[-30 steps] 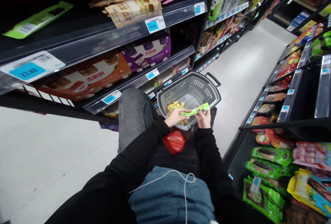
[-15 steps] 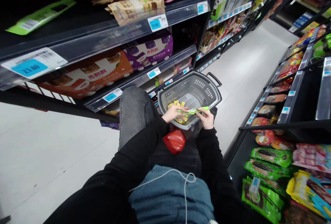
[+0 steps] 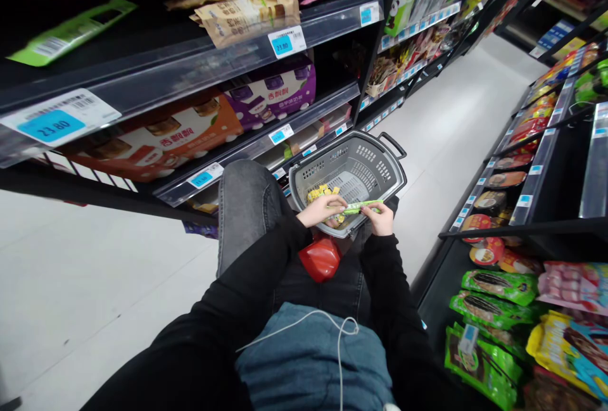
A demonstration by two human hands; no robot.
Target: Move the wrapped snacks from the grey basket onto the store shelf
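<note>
Over the near side of a grey shopping basket [image 3: 306,173], a slim green packet [image 3: 354,208] stretches between my two hands. My left hand [image 3: 323,209] has its fingers closed on the packet's left part. Farther right, my right hand [image 3: 380,218] pinches it near the other end. Small yellow-wrapped pieces [image 3: 318,192] lie in the basket's left part, some of them hidden behind my left hand. Just below the basket, a shiny red package [image 3: 320,259] rests against my legs; its upper part is covered.
Shelves at left hold a green packet [image 3: 71,31], beige packets [image 3: 249,18] and a purple drink carton [image 3: 275,89]. A lower shelf at right carries green snack bags [image 3: 494,308] and a yellow-blue bag [image 3: 567,351]. Tiled floor [image 3: 451,113] runs between the shelves. A white cable [image 3: 341,347] hangs over my lap.
My left hand has shifted slightly along the green packet toward my right hand, covering a little more of it. The packet now lies a bit lower. The basket has stayed in place.
</note>
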